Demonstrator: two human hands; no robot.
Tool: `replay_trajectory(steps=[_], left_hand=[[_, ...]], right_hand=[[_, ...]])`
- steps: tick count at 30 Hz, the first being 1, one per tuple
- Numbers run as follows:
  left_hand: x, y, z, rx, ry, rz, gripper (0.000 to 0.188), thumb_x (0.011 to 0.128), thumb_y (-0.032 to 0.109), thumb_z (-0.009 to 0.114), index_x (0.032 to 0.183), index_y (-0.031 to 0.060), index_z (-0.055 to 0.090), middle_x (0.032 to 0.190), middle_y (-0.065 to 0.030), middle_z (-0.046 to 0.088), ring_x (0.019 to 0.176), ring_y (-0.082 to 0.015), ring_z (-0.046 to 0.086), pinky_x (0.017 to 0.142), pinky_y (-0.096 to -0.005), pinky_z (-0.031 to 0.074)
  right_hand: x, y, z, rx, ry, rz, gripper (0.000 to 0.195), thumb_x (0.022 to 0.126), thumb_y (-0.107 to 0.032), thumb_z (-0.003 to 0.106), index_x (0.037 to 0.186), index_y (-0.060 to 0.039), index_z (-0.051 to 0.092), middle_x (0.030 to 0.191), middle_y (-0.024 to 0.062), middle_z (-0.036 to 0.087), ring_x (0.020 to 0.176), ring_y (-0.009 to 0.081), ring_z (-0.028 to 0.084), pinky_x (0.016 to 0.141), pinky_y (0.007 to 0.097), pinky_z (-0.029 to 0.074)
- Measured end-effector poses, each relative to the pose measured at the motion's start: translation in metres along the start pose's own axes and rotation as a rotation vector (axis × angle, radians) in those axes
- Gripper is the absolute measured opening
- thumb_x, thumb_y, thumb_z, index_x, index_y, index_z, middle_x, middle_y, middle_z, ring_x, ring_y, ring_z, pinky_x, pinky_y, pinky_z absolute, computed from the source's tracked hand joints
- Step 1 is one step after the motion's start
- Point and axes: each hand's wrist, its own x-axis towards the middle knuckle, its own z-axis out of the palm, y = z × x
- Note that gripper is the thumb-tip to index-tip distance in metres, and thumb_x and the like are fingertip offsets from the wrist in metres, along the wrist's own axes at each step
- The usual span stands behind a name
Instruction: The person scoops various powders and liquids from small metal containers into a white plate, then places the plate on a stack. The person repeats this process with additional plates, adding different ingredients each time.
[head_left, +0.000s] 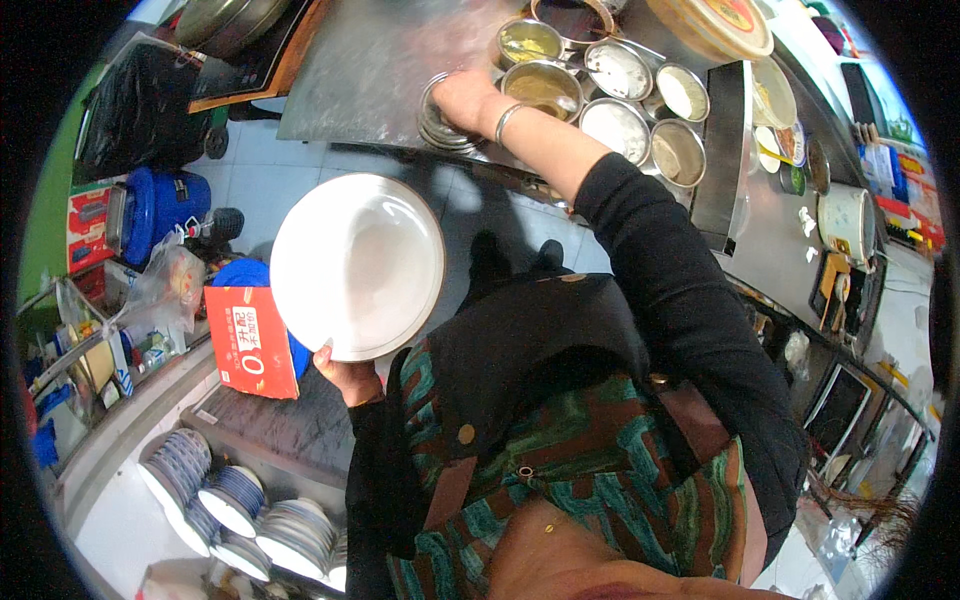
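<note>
A large white plate with a thin dark rim (358, 266) is in my left hand (347, 375), which grips its lower edge with the thumb on top. My right hand (466, 100) reaches to a stack of round metal dishes or lids (442, 135) near the steel counter's front edge; its fingers are partly hidden, and whether they grip the stack cannot be seen. Just right of that hand stand several metal bowls: one of yellow food (529, 41), one of amber liquid (543, 86), and others with white powder (615, 129).
The steel counter (352, 82) runs along the front, with a large round tub (712, 26) at its back right. Stacked plates (296, 536) stand on a shelf at lower left. A red printed box (251, 341) and a blue bin (165, 210) are at the left.
</note>
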Motion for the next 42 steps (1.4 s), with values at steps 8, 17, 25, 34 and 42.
replay_trajectory(steps=[8, 17, 25, 34, 42], left_hand=[[0.016, 0.006, 0.025, -0.121, -0.079, 0.06, 0.075, 0.062, 0.033, 0.052, 0.126, -0.0023, 0.033, 0.118, -0.0183, 0.046, 0.106, -0.0319, 0.047, 0.091, -0.0416, 0.038], [0.023, -0.002, 0.086, -0.062, -0.138, 0.046, 0.073, 0.062, 0.032, 0.054, 0.124, -0.0023, 0.035, 0.118, -0.0162, 0.047, 0.107, -0.0294, 0.046, 0.092, -0.0395, 0.037], [0.031, -0.01, 0.094, -0.139, -0.211, -0.04, 0.071, 0.061, 0.025, 0.056, 0.123, -0.0023, 0.036, 0.118, -0.0158, 0.047, 0.108, -0.0293, 0.045, 0.094, -0.0412, 0.036], [0.043, -0.024, 0.105, -0.138, -0.349, -0.113, 0.073, 0.059, 0.022, 0.058, 0.124, -0.0019, 0.035, 0.118, -0.0152, 0.047, 0.108, -0.0291, 0.045, 0.096, -0.0398, 0.035], [0.04, -0.048, 0.153, -0.025, -0.441, -0.182, 0.077, 0.061, 0.027, 0.057, 0.128, -0.0008, 0.03, 0.123, -0.0159, 0.043, 0.113, -0.0301, 0.042, 0.097, -0.0423, 0.034]], right_hand=[[-0.072, 0.03, -0.025, 0.063, 0.313, 0.25, 0.016, 0.066, -0.016, 0.057, 0.073, -0.0024, 0.061, 0.076, 0.0164, 0.062, 0.074, 0.0288, 0.062, 0.062, 0.0384, 0.05], [-0.081, 0.074, 0.011, 0.15, 0.214, 0.33, 0.019, 0.068, -0.018, 0.058, 0.077, -0.0017, 0.063, 0.08, 0.0182, 0.062, 0.076, 0.0301, 0.061, 0.067, 0.0385, 0.05], [-0.073, 0.076, 0.014, 0.112, 0.294, 0.242, 0.016, 0.072, -0.014, 0.052, 0.08, -0.0035, 0.061, 0.084, 0.0203, 0.059, 0.075, 0.032, 0.06, 0.065, 0.039, 0.049], [-0.211, 0.08, -0.074, 0.138, 0.819, 0.211, 0.013, 0.081, -0.015, 0.054, 0.085, -0.0043, 0.061, 0.089, 0.011, 0.061, 0.078, 0.0282, 0.059, 0.067, 0.0349, 0.048], [-0.257, 0.098, 0.015, 1.043, 1.341, 0.468, 0.026, 0.092, -0.02, 0.044, 0.09, 0.0002, 0.06, 0.076, 0.0021, 0.062, 0.062, 0.0075, 0.05, 0.059, 0.0202, 0.041]])
